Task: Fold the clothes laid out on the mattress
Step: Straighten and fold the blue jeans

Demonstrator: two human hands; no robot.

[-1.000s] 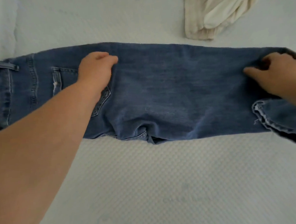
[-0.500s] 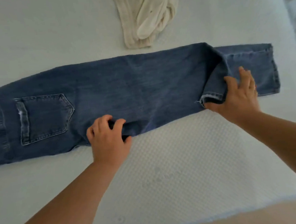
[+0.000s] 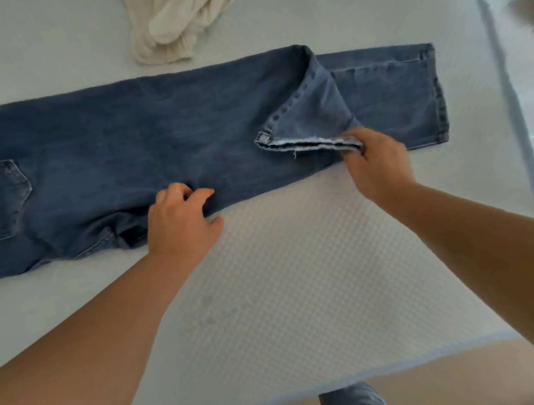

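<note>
Right hand [image 3: 378, 163] pinches the blue jeans [image 3: 159, 127] hem, folded back leftward.

A bedroom in a home; a bare white mattress [image 3: 296, 279] with quilted cover and blue piping fills the view; jeans [image 3: 159, 130] and a crumpled cream garment [image 3: 177, 22] lie on it; pale floor [image 3: 430, 387] shows below its edge.
</note>
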